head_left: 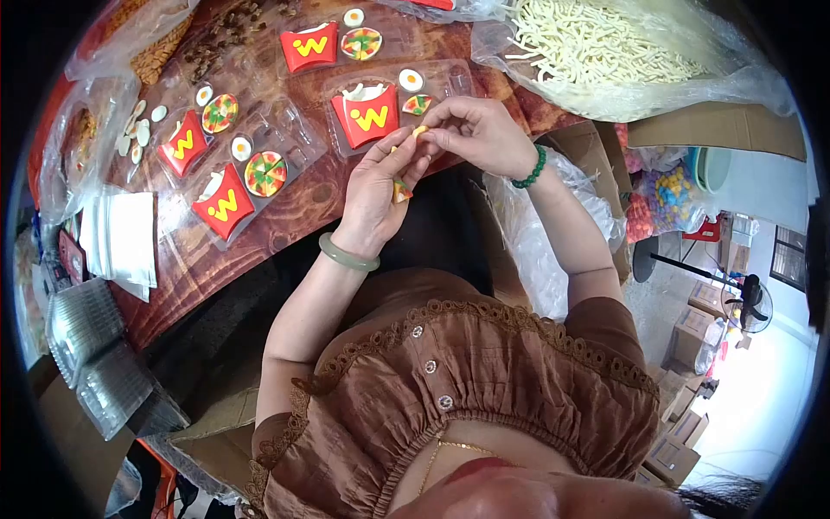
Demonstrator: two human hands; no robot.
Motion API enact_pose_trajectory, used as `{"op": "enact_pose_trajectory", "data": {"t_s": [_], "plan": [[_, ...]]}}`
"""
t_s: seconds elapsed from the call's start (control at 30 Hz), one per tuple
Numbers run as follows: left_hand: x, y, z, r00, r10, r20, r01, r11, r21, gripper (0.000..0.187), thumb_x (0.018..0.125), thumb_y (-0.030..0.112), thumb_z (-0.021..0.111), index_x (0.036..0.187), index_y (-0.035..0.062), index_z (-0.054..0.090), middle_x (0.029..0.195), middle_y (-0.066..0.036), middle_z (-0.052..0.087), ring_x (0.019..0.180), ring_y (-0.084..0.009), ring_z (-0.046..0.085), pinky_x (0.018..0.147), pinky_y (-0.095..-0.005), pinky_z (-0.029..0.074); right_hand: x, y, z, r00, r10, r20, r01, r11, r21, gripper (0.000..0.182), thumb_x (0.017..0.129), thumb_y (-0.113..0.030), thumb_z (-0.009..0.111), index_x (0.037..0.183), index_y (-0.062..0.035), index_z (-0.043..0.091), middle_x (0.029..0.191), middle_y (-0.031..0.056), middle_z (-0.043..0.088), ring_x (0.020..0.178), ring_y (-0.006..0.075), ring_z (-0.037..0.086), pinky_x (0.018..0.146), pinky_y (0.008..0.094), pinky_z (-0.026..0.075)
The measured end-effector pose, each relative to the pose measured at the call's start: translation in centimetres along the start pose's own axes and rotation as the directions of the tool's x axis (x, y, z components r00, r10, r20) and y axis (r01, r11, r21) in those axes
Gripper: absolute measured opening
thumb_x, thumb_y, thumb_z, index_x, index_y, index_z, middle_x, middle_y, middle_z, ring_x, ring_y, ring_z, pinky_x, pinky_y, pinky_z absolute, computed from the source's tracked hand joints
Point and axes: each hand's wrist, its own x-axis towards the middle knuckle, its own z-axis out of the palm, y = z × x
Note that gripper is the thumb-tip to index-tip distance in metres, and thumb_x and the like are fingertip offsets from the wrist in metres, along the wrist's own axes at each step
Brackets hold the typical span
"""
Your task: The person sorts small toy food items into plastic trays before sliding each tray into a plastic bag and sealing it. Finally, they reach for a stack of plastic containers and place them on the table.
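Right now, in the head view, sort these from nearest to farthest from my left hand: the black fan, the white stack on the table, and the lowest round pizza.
From your left hand:
1. Lowest round pizza: a little to its left.
2. White stack: farther left.
3. Black fan: far right, in the background.

Off to your right, you have a black pedestal fan (pixel 749 303) on the pale floor (pixel 664 298), near several cardboard boxes (pixel 692 332). Past it you can see a dark-framed window (pixel 788 257). Closer to you, a clear plastic bag (pixel 670 195) holds blue and yellow pieces, with a pale green basin (pixel 712 169) just beside it and a red plastic stool (pixel 705 231) near.
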Motion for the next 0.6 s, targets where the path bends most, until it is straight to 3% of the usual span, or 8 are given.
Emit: {"op": "enact_pose_trajectory", "data": {"t_s": [0.07,0.1,0.13,0.2,0.3,0.43,0.5,0.6], "plan": [[-0.6,0.6,0.5,1.0,-0.024,-0.014,0.023,1.0,-0.013,0.023,0.095,0.009,0.05,0.116,-0.0013,0.052,0.11,-0.014,0.061,0.101,-0.0247,0.062,0.084,-0.0287,0.053,0.5,1.6,0.1,0.99,0.045,-0.135,-0.03,0.994,0.109,0.016,0.088,-0.01,0.063,0.101,0.0003,0.064,0.087,0.0015,0.064,0.073,0.0046,0.058,0.063,0.0222,0.047],[-0.7,0.9,0.6,0.999,-0.04,-0.028,0.039,0.999,-0.028,0.025,0.096,0.01,0.048,0.119,-0.0016,0.05,0.111,-0.014,0.06,0.102,-0.0259,0.062,0.085,-0.0296,0.053,0.9,1.2,-0.4,0.991,-0.011,-0.135,-0.007,0.991,-0.134,0.016,0.088,-0.01,0.062,0.1,0.0,0.064,0.089,0.0049,0.066,0.073,0.0081,0.06,0.063,0.0252,0.048],[-0.6,0.9,0.3,0.999,-0.036,-0.03,0.036,0.999,-0.013,0.029,0.098,0.013,0.044,0.123,-0.0019,0.046,0.115,-0.015,0.058,0.105,-0.0276,0.06,0.088,-0.0316,0.052,1.3,1.8,-0.5,0.99,-0.012,-0.137,-0.006,0.991,-0.134,0.016,0.088,-0.01,0.062,0.1,0.0,0.064,0.089,0.0049,0.066,0.073,0.0081,0.06,0.063,0.0252,0.048],[-0.5,0.8,0.2,0.999,-0.034,-0.028,0.034,0.999,-0.014,0.029,0.098,0.013,0.043,0.124,-0.0021,0.046,0.115,-0.015,0.058,0.106,-0.0276,0.06,0.089,-0.032,0.051,2.3,2.7,0.0,0.977,-0.176,-0.121,0.135,0.947,-0.292,0.018,0.086,-0.01,0.062,0.101,-0.0005,0.064,0.087,0.0077,0.066,0.071,0.0126,0.062,0.063,0.0269,0.048],[-0.4,0.6,0.0,0.999,-0.032,-0.027,0.031,0.999,-0.023,0.03,0.099,0.012,0.041,0.125,-0.0022,0.044,0.117,-0.015,0.057,0.108,-0.0277,0.059,0.09,-0.0327,0.05,2.8,2.5,0.9,0.988,-0.063,-0.139,0.012,0.94,-0.341,0.017,0.087,-0.01,0.06,0.101,-0.0011,0.063,0.085,0.0102,0.067,0.071,0.016,0.064,0.065,0.0279,0.049],[-0.4,0.6,0.1,0.998,-0.035,-0.043,0.034,0.999,-0.023,0.032,0.099,0.012,0.041,0.128,-0.0022,0.042,0.118,-0.015,0.056,0.108,-0.0281,0.059,0.091,-0.0331,0.049,2.9,3.0,1.3,0.977,-0.078,-0.199,0.008,0.944,-0.329,0.017,0.087,-0.01,0.06,0.1,-0.0012,0.064,0.084,0.0101,0.068,0.072,0.0147,0.064,0.065,0.0277,0.049],[-0.5,0.7,0.2,0.998,-0.035,-0.044,0.034,0.999,-0.017,0.033,0.098,0.012,0.041,0.128,-0.0022,0.042,0.119,-0.015,0.056,0.108,-0.0282,0.059,0.091,-0.0332,0.049,2.4,3.2,1.0,0.95,-0.055,-0.306,-0.004,0.982,-0.189,0.017,0.086,-0.011,0.061,0.1,-0.0019,0.064,0.085,0.0101,0.068,0.074,0.0137,0.065,0.065,0.0266,0.05],[-0.7,1.0,0.6,0.998,-0.038,-0.05,0.038,0.999,-0.01,0.034,0.098,0.011,0.041,0.129,-0.0023,0.041,0.121,-0.016,0.055,0.108,-0.0282,0.059,0.091,-0.0332,0.049,1.8,3.3,0.5,0.952,-0.049,-0.303,0.012,0.992,-0.123,0.018,0.085,-0.011,0.063,0.101,-0.0026,0.064,0.081,0.0076,0.065,0.069,0.0115,0.062,0.062,0.0252,0.048]]}}
